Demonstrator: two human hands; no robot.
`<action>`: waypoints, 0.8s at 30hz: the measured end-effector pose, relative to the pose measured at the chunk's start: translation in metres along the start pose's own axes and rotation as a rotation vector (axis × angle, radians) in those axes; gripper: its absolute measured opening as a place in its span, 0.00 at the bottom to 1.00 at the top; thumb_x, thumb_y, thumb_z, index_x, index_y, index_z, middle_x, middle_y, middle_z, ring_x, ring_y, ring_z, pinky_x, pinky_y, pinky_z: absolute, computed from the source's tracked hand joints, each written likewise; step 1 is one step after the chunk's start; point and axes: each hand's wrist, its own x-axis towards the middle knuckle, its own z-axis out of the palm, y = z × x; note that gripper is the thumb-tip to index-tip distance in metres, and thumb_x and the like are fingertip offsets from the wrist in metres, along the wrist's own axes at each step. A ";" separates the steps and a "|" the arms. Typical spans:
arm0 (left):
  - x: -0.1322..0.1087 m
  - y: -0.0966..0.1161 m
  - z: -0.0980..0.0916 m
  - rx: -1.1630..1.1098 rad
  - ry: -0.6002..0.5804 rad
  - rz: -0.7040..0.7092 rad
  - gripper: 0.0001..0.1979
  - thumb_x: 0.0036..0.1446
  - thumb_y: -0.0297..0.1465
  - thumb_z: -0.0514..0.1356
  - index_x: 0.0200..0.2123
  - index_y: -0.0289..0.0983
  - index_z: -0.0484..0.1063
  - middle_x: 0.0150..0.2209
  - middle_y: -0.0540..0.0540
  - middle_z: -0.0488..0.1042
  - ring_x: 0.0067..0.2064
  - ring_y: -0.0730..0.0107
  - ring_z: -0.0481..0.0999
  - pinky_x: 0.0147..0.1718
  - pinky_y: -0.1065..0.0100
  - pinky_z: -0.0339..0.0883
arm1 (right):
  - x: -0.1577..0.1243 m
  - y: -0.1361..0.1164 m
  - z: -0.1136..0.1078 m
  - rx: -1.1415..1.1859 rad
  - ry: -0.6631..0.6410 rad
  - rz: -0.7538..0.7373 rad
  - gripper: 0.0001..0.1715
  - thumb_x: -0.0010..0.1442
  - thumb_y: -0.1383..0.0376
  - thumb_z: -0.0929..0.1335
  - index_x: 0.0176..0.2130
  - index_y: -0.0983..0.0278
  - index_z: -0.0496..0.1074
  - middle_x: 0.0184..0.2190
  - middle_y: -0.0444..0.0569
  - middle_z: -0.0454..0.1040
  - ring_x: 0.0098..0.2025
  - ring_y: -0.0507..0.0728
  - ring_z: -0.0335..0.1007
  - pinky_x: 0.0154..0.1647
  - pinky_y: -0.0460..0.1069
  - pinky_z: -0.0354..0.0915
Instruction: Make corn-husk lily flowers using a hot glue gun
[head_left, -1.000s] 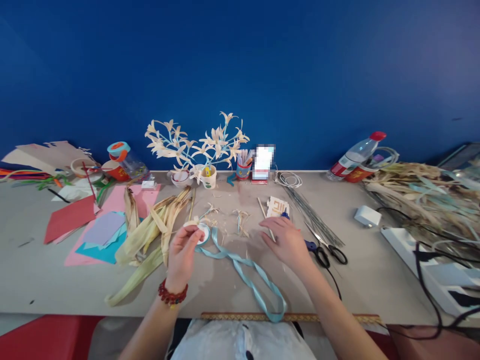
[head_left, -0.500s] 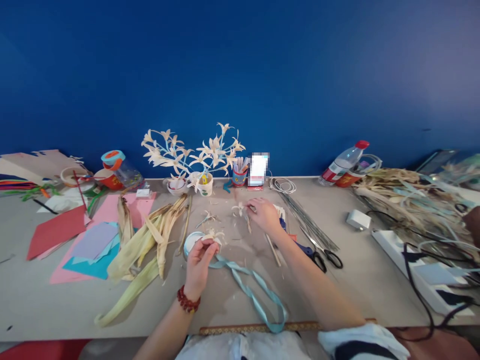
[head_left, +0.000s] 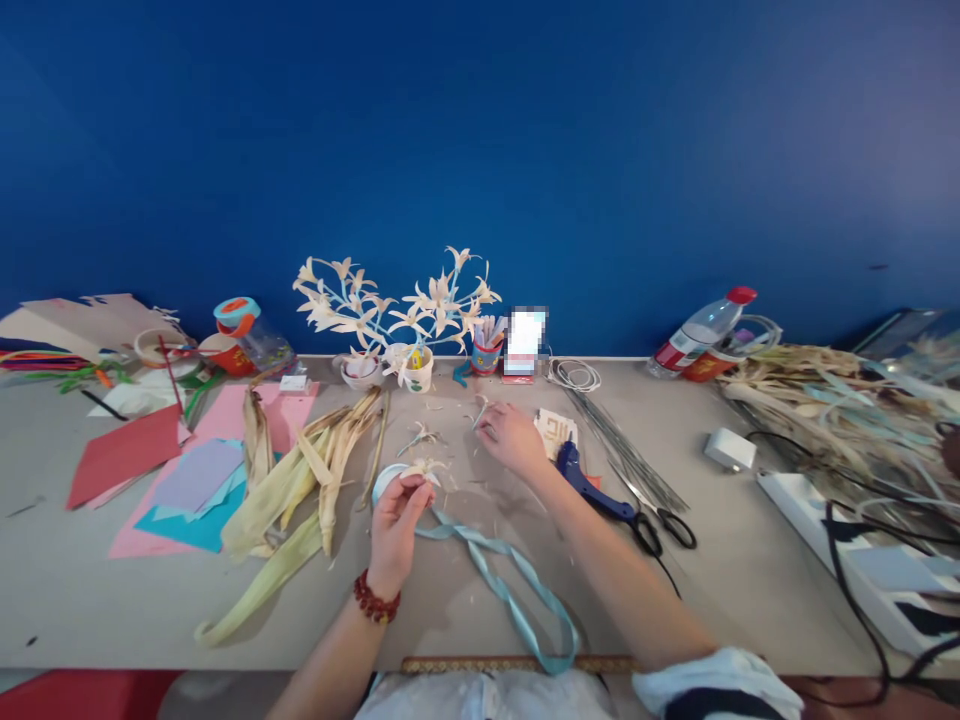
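Pinched in my left hand (head_left: pixel 397 525) is a small pale husk flower (head_left: pixel 429 468), its petals spreading beyond the fingertips. My right hand (head_left: pixel 514 438) reaches over the middle of the table with its fingers bent and closed at a second small pale flower (head_left: pixel 480 407); the hand partly covers this one. Between the hands lies another loose flower (head_left: pixel 421 436). Below my left hand rests a roll of light-blue ribbon (head_left: pixel 386 482), from which a long loop (head_left: pixel 517 590) trails toward the table's front edge.
Dried corn husks (head_left: pixel 292 490) and coloured paper (head_left: pixel 124 455) lie left. Cups with pale flowers (head_left: pixel 417 370) stand against the wall. Right are a blue glue gun (head_left: pixel 589 487), scissors (head_left: pixel 652 515), wires (head_left: pixel 626 445), a tilted bottle (head_left: pixel 697 335) and a power strip (head_left: pixel 817 540).
My right hand has moved slightly left and down, its fingers now closed at the small flower. My left hand stays nearly still with its flower. The view has shifted slightly.
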 end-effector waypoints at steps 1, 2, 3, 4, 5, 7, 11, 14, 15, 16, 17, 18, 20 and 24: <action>0.000 0.000 0.001 0.001 -0.008 0.001 0.09 0.50 0.34 0.66 0.33 0.36 0.73 0.29 0.50 0.73 0.30 0.74 0.72 0.33 0.72 0.68 | -0.001 -0.003 0.004 0.000 -0.013 0.006 0.09 0.61 0.64 0.65 0.37 0.62 0.75 0.41 0.52 0.75 0.45 0.59 0.67 0.47 0.49 0.60; -0.001 0.000 0.002 0.004 -0.017 0.001 0.09 0.51 0.34 0.66 0.33 0.36 0.73 0.28 0.50 0.73 0.30 0.74 0.72 0.32 0.72 0.68 | -0.001 -0.005 0.008 0.000 -0.017 0.019 0.09 0.61 0.64 0.65 0.38 0.63 0.75 0.41 0.53 0.75 0.45 0.59 0.67 0.47 0.50 0.60; -0.001 0.001 0.003 0.009 -0.024 -0.001 0.09 0.51 0.34 0.66 0.33 0.36 0.73 0.28 0.50 0.73 0.30 0.74 0.72 0.32 0.72 0.68 | 0.001 -0.007 0.011 0.000 -0.014 0.033 0.10 0.62 0.64 0.64 0.39 0.63 0.75 0.42 0.54 0.74 0.45 0.60 0.66 0.47 0.51 0.60; -0.002 0.001 0.003 0.013 -0.029 -0.003 0.09 0.51 0.34 0.66 0.33 0.36 0.73 0.28 0.50 0.74 0.30 0.74 0.72 0.32 0.71 0.68 | 0.005 -0.008 0.013 0.002 -0.009 0.044 0.11 0.62 0.65 0.64 0.41 0.63 0.74 0.43 0.55 0.74 0.46 0.60 0.66 0.48 0.51 0.59; -0.002 0.001 0.003 0.015 -0.030 -0.003 0.09 0.51 0.34 0.66 0.33 0.36 0.73 0.28 0.50 0.74 0.30 0.74 0.72 0.33 0.71 0.68 | 0.009 -0.010 0.015 0.008 -0.003 0.053 0.12 0.62 0.65 0.63 0.43 0.64 0.74 0.44 0.55 0.73 0.48 0.61 0.65 0.48 0.52 0.59; -0.002 0.000 0.003 0.013 -0.028 0.003 0.09 0.51 0.34 0.66 0.33 0.36 0.73 0.28 0.49 0.74 0.30 0.73 0.72 0.33 0.71 0.68 | 0.020 -0.011 0.017 0.029 0.002 0.064 0.12 0.61 0.65 0.64 0.43 0.65 0.74 0.46 0.57 0.73 0.49 0.63 0.64 0.49 0.53 0.58; -0.001 -0.001 0.001 0.013 -0.032 0.013 0.08 0.51 0.33 0.66 0.33 0.36 0.73 0.29 0.49 0.74 0.30 0.74 0.72 0.33 0.72 0.68 | 0.039 -0.015 0.018 0.120 0.004 0.086 0.09 0.57 0.68 0.66 0.34 0.67 0.76 0.40 0.61 0.76 0.48 0.65 0.66 0.49 0.55 0.58; -0.001 -0.002 0.000 0.029 -0.026 -0.007 0.08 0.51 0.34 0.66 0.33 0.36 0.74 0.29 0.49 0.75 0.31 0.73 0.73 0.34 0.72 0.68 | 0.038 -0.019 0.016 0.250 0.033 0.083 0.08 0.57 0.69 0.65 0.33 0.66 0.76 0.38 0.58 0.77 0.46 0.63 0.68 0.48 0.53 0.59; -0.001 -0.001 0.000 0.035 -0.022 -0.013 0.09 0.51 0.34 0.66 0.33 0.36 0.74 0.30 0.49 0.75 0.31 0.73 0.73 0.34 0.71 0.69 | 0.033 -0.021 0.014 0.307 0.045 0.080 0.08 0.57 0.68 0.65 0.33 0.65 0.75 0.37 0.56 0.77 0.45 0.61 0.69 0.46 0.52 0.61; -0.002 -0.001 0.000 0.043 -0.020 -0.015 0.09 0.51 0.34 0.66 0.33 0.36 0.74 0.30 0.49 0.75 0.31 0.72 0.73 0.34 0.71 0.69 | 0.027 -0.022 0.011 0.370 0.054 0.077 0.09 0.58 0.66 0.65 0.35 0.65 0.75 0.36 0.54 0.77 0.42 0.60 0.71 0.44 0.51 0.62; -0.002 0.000 0.001 0.054 -0.020 -0.010 0.09 0.51 0.35 0.66 0.32 0.36 0.74 0.30 0.49 0.75 0.31 0.72 0.73 0.34 0.70 0.69 | 0.018 -0.025 0.007 0.434 0.060 0.077 0.10 0.60 0.65 0.64 0.36 0.64 0.74 0.34 0.52 0.77 0.38 0.58 0.72 0.40 0.50 0.64; -0.003 0.001 0.001 0.073 -0.030 0.003 0.08 0.51 0.35 0.66 0.32 0.36 0.75 0.31 0.48 0.74 0.32 0.71 0.73 0.35 0.70 0.69 | 0.007 -0.027 0.003 0.500 0.061 0.074 0.11 0.61 0.63 0.63 0.38 0.64 0.74 0.33 0.50 0.77 0.35 0.56 0.72 0.37 0.49 0.65; -0.004 0.002 0.003 0.124 -0.062 0.049 0.08 0.51 0.35 0.66 0.31 0.37 0.76 0.33 0.46 0.74 0.35 0.69 0.73 0.36 0.69 0.69 | -0.018 -0.034 -0.008 0.621 0.060 0.070 0.12 0.62 0.59 0.64 0.38 0.64 0.72 0.31 0.47 0.77 0.32 0.55 0.72 0.33 0.47 0.66; -0.008 0.007 0.008 0.180 -0.153 0.095 0.09 0.51 0.37 0.66 0.30 0.36 0.77 0.34 0.44 0.73 0.37 0.65 0.72 0.36 0.68 0.68 | -0.066 -0.050 -0.030 1.265 0.077 0.174 0.10 0.56 0.58 0.71 0.32 0.63 0.72 0.26 0.45 0.73 0.28 0.53 0.68 0.30 0.46 0.64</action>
